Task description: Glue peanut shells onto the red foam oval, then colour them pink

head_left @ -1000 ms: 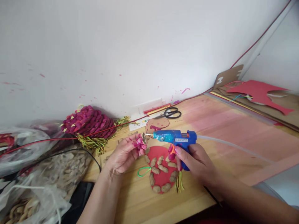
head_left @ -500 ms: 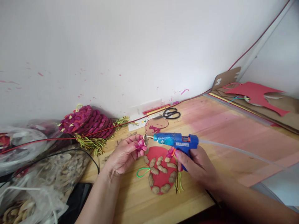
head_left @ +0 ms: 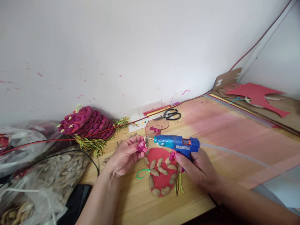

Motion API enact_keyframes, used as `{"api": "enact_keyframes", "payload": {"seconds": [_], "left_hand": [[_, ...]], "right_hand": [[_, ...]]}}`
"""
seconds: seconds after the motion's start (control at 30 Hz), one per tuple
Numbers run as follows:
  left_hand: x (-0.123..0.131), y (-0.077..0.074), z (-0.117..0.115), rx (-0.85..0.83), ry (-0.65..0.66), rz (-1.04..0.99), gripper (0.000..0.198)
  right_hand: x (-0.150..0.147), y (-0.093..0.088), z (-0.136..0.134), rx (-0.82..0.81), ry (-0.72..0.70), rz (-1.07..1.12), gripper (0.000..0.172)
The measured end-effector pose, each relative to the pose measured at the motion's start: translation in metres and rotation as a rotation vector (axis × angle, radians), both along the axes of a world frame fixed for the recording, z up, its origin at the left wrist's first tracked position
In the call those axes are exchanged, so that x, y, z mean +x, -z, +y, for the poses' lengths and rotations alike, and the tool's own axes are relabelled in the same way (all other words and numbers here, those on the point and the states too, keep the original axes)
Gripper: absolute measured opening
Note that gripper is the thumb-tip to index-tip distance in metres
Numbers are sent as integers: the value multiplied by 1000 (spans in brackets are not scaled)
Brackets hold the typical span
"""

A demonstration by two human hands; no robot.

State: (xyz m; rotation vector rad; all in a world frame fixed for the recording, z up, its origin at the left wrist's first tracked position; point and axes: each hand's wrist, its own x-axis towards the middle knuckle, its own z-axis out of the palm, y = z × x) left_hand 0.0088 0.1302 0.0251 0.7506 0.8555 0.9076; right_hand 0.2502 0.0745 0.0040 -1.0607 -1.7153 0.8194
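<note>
My right hand grips a blue hot glue gun, a clear glue stick trailing out to the right. Its metal nozzle touches a small peanut shell piece pinched in the pink-stained fingertips of my left hand. Below both hands a red card shape lies on the wooden table, with several peanut shells glued round its edge, a green loop on its left and yellow-green tassel threads on its right.
Clear plastic bags of peanut shells lie at the left. A stack of purple shell ornaments with tassels rests against the wall. Black scissors and a brown card disc lie behind. Red and brown card sheets sit far right.
Both hands with the glue gun and shell piece have sunk slightly toward the red card. The nozzle stays against the shell piece.
</note>
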Motion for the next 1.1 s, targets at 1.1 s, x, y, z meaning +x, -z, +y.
{"api": "enact_keyframes", "payload": {"seconds": [1.1], "left_hand": [[0,1,0,4,3,6,34]], "right_hand": [[1,0,1,30,6,-20,26]]}}
